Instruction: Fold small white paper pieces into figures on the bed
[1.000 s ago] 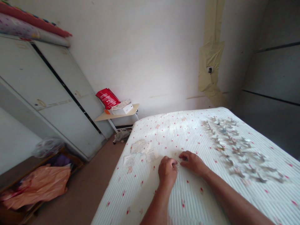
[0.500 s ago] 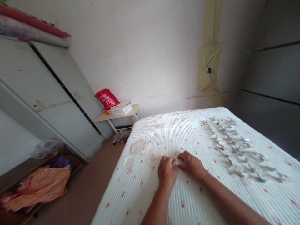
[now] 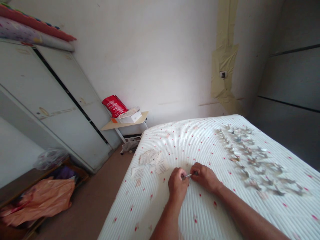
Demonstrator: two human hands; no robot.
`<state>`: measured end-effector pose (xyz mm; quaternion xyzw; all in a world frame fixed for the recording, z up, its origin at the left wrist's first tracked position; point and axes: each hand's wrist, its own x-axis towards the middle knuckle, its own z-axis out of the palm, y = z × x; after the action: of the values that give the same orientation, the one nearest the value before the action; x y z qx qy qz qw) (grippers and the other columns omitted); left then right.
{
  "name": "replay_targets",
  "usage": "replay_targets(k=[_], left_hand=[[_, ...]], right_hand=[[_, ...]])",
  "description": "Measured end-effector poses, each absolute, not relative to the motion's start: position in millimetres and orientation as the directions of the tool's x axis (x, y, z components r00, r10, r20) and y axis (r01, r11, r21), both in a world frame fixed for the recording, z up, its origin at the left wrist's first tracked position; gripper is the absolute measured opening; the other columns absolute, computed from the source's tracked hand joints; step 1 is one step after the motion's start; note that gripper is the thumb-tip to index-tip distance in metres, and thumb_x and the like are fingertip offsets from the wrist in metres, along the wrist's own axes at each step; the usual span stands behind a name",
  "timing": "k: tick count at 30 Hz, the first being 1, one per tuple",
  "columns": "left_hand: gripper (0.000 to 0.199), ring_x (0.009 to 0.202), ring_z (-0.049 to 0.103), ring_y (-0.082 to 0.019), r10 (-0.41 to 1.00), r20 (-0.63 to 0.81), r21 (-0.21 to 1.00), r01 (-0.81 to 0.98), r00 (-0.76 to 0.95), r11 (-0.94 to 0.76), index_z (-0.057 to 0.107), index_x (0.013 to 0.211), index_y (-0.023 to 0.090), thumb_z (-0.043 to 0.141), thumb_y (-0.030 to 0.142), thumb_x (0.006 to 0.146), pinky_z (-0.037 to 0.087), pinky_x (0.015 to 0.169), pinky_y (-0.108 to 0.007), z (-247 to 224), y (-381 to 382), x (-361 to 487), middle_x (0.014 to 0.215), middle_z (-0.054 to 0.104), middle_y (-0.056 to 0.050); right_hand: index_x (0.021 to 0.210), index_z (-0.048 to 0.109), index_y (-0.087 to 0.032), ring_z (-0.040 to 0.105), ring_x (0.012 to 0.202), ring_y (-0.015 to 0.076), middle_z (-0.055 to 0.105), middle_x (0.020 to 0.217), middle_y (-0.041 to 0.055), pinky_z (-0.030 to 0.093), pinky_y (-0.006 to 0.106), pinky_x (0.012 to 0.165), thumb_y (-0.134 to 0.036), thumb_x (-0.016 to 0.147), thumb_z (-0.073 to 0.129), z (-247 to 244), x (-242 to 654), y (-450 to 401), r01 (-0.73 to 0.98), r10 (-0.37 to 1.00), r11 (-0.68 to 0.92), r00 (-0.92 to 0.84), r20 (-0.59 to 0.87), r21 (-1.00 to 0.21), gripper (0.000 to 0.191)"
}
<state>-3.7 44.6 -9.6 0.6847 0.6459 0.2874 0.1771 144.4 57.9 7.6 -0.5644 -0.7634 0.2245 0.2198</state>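
Between my two hands, over the middle of the bed, is a small folded piece of paper. My left hand pinches its left end, and my right hand pinches the other end. The fingers hide most of the paper. Printed paper sheets lie flat and partly overlapping to the left of my hands. On the right side of the bed, several small folded paper figures stand in rows.
Beyond the bed's far left corner, a small table holds a red bag and a white box. Grey cabinets line the left wall. An orange plastic bag lies at the lower left.
The paper between my fingers has turned and now looks like a narrow strip. My fingertips have shifted slightly; the sheets and the rows of figures have stayed in place.
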Motion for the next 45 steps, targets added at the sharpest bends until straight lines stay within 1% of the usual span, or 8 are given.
replay_targets(k=[4, 8, 12, 16, 22, 27, 32, 45], left_hand=[[0.012, 0.074, 0.051, -0.011, 0.954, 0.3, 0.638, 0.745, -0.007, -0.195, 0.049, 0.065, 0.02, 0.051, 0.008, 0.068, 0.038, 0.068, -0.021, -10, 47, -4, 0.073, 0.054, 0.002], [0.016, 0.074, 0.049, -0.013, 0.907, 0.422, 0.615, 0.734, 0.003, -0.288, 0.048, 0.064, 0.019, 0.049, 0.003, 0.066, 0.037, 0.069, -0.022, -10, 49, -5, 0.071, 0.051, 0.001], [0.017, 0.075, 0.049, -0.013, 0.911, 0.411, 0.566, 0.772, 0.038, -0.288, 0.048, 0.065, 0.019, 0.048, 0.002, 0.066, 0.037, 0.069, -0.023, -10, 49, -5, 0.072, 0.051, 0.001], [0.019, 0.074, 0.05, -0.012, 0.944, 0.311, 0.531, 0.804, 0.108, -0.267, 0.051, 0.066, 0.019, 0.048, 0.001, 0.065, 0.037, 0.067, -0.022, -12, 49, -7, 0.073, 0.052, 0.002], [0.021, 0.078, 0.052, -0.012, 0.956, 0.226, 0.557, 0.781, 0.187, -0.284, 0.06, 0.068, 0.018, 0.048, 0.001, 0.065, 0.039, 0.072, -0.022, -14, 48, -15, 0.078, 0.055, 0.001], [0.022, 0.074, 0.052, -0.011, 0.957, 0.213, 0.585, 0.76, 0.195, -0.285, 0.065, 0.068, 0.019, 0.049, 0.003, 0.066, 0.039, 0.065, -0.02, -13, 47, -18, 0.076, 0.055, 0.001], [0.022, 0.073, 0.052, -0.01, 0.959, 0.205, 0.603, 0.747, 0.195, -0.281, 0.067, 0.069, 0.02, 0.05, 0.005, 0.067, 0.039, 0.064, -0.02, -12, 48, -18, 0.076, 0.056, 0.001], [0.021, 0.075, 0.054, -0.011, 0.955, 0.192, 0.587, 0.753, 0.227, -0.298, 0.067, 0.068, 0.02, 0.051, 0.007, 0.069, 0.041, 0.069, -0.021, -8, 47, -20, 0.078, 0.059, 0.001]], right_hand=[[0.074, 0.059, -0.018, 0.055, 0.07, 0.0103, 0.058, 0.08, 0.0007, 0.036, 0.018, 0.062, -0.01, 0.076, 0.046, 7, 141, 57, 0.748, 0.922, 0.387, -0.324, 0.212, -0.54, 0.016], [0.075, 0.057, -0.017, 0.053, 0.063, 0.0098, 0.056, 0.078, 0.0015, 0.034, 0.019, 0.056, -0.01, 0.08, 0.044, -1, 139, 59, 0.779, 0.839, 0.522, -0.396, 0.372, -0.348, 0.016], [0.072, 0.056, -0.016, 0.049, 0.057, 0.0096, 0.055, 0.074, 0.0016, 0.031, 0.021, 0.052, -0.013, 0.085, 0.042, -6, 139, 60, 0.813, 0.779, 0.564, -0.464, 0.422, -0.145, 0.02], [0.074, 0.058, -0.017, 0.051, 0.059, 0.011, 0.056, 0.074, 0.0023, 0.033, 0.023, 0.054, -0.017, 0.088, 0.042, -5, 137, 59, 0.796, 0.76, 0.601, -0.544, 0.356, -0.068, 0.021], [0.076, 0.06, -0.017, 0.054, 0.068, 0.012, 0.058, 0.079, 0.0025, 0.038, 0.022, 0.061, -0.016, 0.085, 0.044, -1, 143, 59, 0.761, 0.773, 0.628, -0.586, 0.244, -0.161, 0.018], [0.083, 0.062, -0.02, 0.057, 0.081, 0.0122, 0.058, 0.09, 0.0026, 0.04, 0.02, 0.07, -0.011, 0.08, 0.047, 3, 154, 59, 0.67, 0.743, 0.668, -0.624, 0.242, -0.323, 0.018], [0.082, 0.065, -0.022, 0.058, 0.082, 0.012, 0.057, 0.097, 0.0032, 0.041, 0.021, 0.071, -0.014, 0.08, 0.049, 4, 156, 58, 0.65, 0.76, 0.642, -0.609, 0.227, -0.405, 0.018], [0.068, 0.063, -0.017, 0.056, 0.071, 0.01, 0.058, 0.083, 0.0024, 0.039, 0.018, 0.064, -0.012, 0.076, 0.048, -3, 146, 60, 0.67, 0.887, 0.445, -0.422, 0.189, -0.594, 0.019]])
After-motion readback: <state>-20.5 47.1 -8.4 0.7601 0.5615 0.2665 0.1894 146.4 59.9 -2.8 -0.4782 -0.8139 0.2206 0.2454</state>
